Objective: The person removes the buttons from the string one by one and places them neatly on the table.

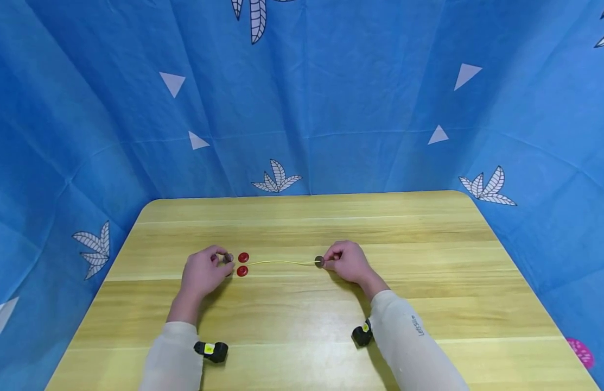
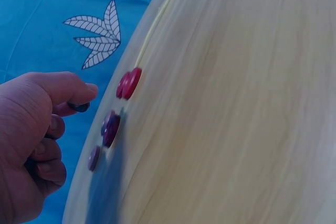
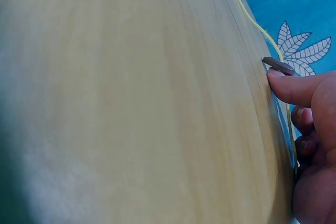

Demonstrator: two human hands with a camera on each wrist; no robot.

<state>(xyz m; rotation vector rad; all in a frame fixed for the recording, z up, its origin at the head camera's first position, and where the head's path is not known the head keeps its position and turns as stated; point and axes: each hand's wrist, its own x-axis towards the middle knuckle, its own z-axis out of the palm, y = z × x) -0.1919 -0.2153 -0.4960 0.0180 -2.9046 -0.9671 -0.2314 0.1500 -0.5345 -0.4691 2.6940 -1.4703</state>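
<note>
My left hand (image 1: 204,271) is over the left part of the table, pinching a small dark button (image 2: 80,107) between thumb and index finger. Just right of it lie two round red buttons (image 1: 243,257), and several purple buttons (image 2: 93,158) sit below the fingertips in the left wrist view. A thin yellow string (image 1: 282,262) runs from the red buttons across to my right hand (image 1: 349,262). That hand holds a dark brown round button (image 1: 319,262) by its edge, with the string passing at it. In the right wrist view the string's tail (image 3: 291,135) hangs beside the curled fingers.
The light wooden table (image 1: 302,347) spreads under both arms. A blue curtain (image 1: 302,98) with white leaf prints surrounds its back and sides. Black wrist cameras (image 1: 213,350) are strapped over the pale sleeves (image 1: 414,336).
</note>
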